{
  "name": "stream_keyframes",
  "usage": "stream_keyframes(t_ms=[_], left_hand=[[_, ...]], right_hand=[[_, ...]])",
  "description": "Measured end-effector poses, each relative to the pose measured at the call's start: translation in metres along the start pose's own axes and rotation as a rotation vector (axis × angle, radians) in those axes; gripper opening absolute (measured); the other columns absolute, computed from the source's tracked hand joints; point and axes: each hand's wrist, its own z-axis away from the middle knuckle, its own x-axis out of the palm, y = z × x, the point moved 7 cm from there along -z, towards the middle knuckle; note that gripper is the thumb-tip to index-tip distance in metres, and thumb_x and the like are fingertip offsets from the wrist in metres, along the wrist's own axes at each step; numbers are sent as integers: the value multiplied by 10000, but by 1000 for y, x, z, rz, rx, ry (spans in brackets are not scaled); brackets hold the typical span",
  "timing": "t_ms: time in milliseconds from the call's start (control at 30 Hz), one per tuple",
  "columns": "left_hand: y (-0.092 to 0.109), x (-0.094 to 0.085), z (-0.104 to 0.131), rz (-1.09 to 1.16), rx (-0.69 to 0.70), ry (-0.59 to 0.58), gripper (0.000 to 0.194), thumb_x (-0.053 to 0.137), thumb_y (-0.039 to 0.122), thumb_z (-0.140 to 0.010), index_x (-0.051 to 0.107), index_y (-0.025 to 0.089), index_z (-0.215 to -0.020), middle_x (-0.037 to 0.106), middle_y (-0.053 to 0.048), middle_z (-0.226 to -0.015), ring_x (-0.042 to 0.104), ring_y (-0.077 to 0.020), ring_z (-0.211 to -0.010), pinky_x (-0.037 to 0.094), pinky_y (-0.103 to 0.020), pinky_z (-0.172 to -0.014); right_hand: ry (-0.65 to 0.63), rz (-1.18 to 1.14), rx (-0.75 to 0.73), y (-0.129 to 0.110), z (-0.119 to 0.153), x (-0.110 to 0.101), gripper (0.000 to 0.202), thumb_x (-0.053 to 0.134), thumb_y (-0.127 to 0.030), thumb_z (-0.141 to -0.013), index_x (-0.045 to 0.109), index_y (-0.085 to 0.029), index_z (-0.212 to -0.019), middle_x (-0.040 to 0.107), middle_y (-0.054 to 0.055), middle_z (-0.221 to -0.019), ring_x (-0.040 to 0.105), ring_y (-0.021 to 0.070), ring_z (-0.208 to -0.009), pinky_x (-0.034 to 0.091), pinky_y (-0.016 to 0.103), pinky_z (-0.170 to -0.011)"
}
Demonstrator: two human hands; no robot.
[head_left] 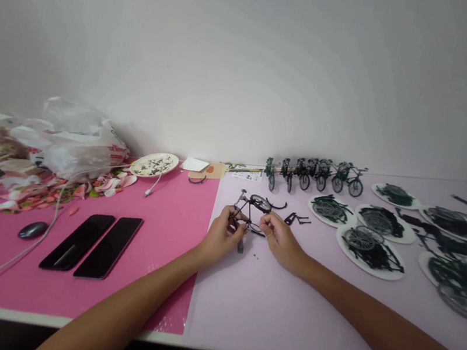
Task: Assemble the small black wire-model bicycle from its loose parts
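Note:
A small black model bicycle [250, 210] is between my hands above the pale lilac tabletop. My left hand [224, 234] has its fingers closed on the bicycle's left part. At its right side, my right hand [279, 238] pinches close to a thin black piece, and what its fingertips hold is too small to make out. Beyond the hands lie a curved black part [279, 205] and a black forked part [296, 219]. Tiny dark bits [255, 256] rest on the table just below the bicycle.
Several small model bicycles [322, 174] stand along the wall. White plates of dark bicycle parts [369, 253] fill the right side. On the pink left side are two phones [108, 247], a mouse [32, 230], a cable, plastic bags [74, 144] and a plate of small pieces [154, 165].

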Motion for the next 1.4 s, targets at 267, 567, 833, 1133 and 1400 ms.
stream_keyframes(t_ms=[267,567,833,1133,1400], left_hand=[[-2,-1,0,42,-23,9,210,677,284,-952,499,221,-1044,690,-59,-1086,756,-168,-854,539,-263,-667],[-12,1,-3,207,-93,37,322,731,353,-935,444,219,-995,668,-51,-1130,761,-148,-816,566,-275,-685],[-15,4,-3,295,-135,17,403,786,389,-899,426,221,-969,664,-35,-1094,758,-144,-795,579,-275,-681],[-12,5,-1,226,-117,-13,368,757,385,-919,437,222,-996,672,-48,-1108,752,-145,-787,559,-258,-639],[-13,8,0,189,-116,-48,354,737,396,-920,442,222,-1007,669,-65,-1133,739,-136,-766,554,-249,-609]], right_hand=[[-47,-70,109,-2,1,4,292,473,-485,-1061,548,-235,-930,557,17,-836,532,197,-774,453,311,-690],[-54,-134,168,11,2,8,286,480,-482,-1062,540,-231,-938,482,-20,-781,449,160,-675,374,276,-590],[-22,-78,149,14,1,6,278,486,-468,-1057,557,-226,-943,529,-9,-789,508,174,-708,409,294,-649],[-22,-85,167,20,2,6,281,523,-485,-1039,587,-221,-969,587,0,-802,538,174,-701,426,294,-643],[-56,-135,205,22,5,9,332,518,-543,-1033,586,-219,-1005,605,-6,-728,531,164,-615,385,273,-561]])
